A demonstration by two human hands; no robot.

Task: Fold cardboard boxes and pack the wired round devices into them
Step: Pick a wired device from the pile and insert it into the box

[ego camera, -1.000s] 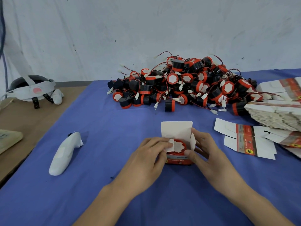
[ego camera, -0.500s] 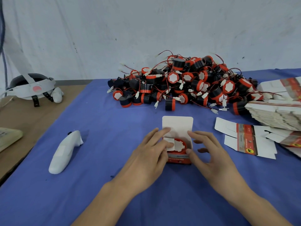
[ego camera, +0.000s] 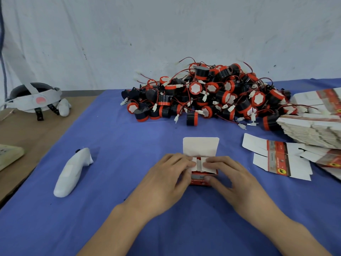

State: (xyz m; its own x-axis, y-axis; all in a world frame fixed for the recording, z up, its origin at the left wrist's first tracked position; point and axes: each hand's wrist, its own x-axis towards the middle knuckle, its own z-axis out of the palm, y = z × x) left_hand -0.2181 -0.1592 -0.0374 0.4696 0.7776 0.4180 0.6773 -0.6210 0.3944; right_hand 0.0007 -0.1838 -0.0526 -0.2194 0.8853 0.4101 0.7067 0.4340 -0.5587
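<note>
Near centre on the blue cloth (ego camera: 129, 182), the left hand (ego camera: 166, 180) and right hand (ego camera: 234, 180) flank the small box (ego camera: 200, 180). Their flat fingers press its two side flaps (ego camera: 204, 161) inward. The lid flap (ego camera: 200, 145) lies open just beyond both hands, about equally near to each. The pile of wired devices (ego camera: 212, 95) sits farther back.

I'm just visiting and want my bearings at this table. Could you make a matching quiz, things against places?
1 pile of round devices
2 small box
3 white controller
4 flat carton

A between left hand and right hand, side flaps pressed down
B heaped at the far side of the table
C lying left of both hands
D lying flat, right of both hands

Pairs: 1-B, 2-A, 3-C, 4-D
</note>
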